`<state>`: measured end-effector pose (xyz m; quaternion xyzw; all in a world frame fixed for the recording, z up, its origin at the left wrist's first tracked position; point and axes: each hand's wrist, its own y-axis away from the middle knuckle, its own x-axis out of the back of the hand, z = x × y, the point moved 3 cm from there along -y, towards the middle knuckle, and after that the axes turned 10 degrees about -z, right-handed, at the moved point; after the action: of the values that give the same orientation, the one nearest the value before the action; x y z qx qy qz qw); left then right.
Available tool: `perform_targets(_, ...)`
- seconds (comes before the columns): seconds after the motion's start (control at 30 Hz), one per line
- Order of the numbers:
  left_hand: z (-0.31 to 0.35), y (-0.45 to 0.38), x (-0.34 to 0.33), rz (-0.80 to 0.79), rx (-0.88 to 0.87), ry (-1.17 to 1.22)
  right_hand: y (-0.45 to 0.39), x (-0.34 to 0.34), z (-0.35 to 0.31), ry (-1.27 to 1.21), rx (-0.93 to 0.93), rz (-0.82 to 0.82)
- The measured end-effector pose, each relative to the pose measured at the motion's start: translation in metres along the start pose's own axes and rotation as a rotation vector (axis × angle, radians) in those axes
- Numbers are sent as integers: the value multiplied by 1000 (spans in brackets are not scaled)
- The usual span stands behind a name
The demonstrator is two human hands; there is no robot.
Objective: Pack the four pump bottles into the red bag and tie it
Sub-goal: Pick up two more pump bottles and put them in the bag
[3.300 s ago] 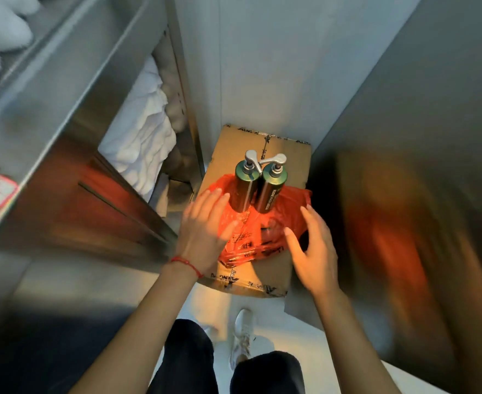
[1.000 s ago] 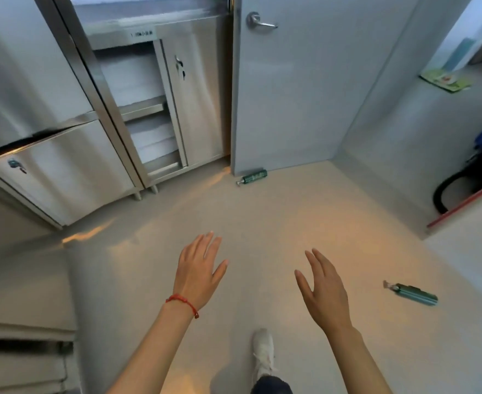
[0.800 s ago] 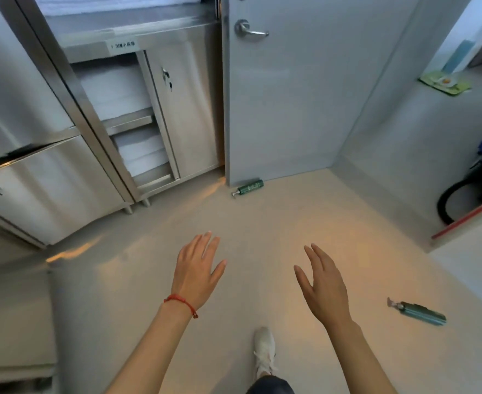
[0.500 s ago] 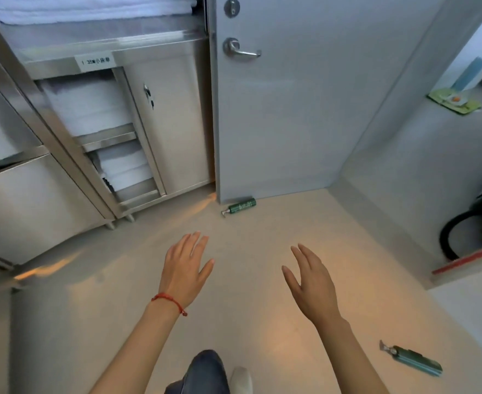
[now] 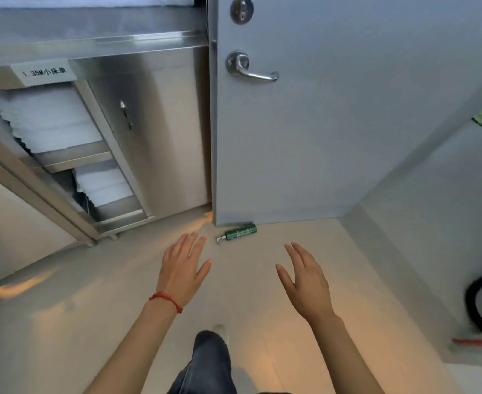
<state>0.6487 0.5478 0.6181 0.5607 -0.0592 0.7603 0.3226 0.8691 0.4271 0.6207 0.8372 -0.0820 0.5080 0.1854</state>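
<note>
While the pump bottle [image 5: 240, 231] lies crosswise against the door [image 5: 305, 137], pump leftward, the empty, spread left hand [image 5: 183, 271] is nearer than the equally relaxed right hand [image 5: 305, 282].

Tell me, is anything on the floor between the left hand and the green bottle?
No. The head view shows only bare floor between the left hand and the green bottle.

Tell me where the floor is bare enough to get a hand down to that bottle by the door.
Bare floor lies between the left hand and right hand, running up to the green pump bottle. It is tight behind the bottle, which lies against the door, beside the steel cabinet.
</note>
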Motion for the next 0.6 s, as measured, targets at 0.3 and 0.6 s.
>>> perform_targets(0.3, 9, -119, 22, 13, 115, 29, -153, 39, 11, 37, 159, -93)
perform_targets(0.6, 11, -177, -18, 78, 464, 236, -301, 22, 33, 220, 449, -405)
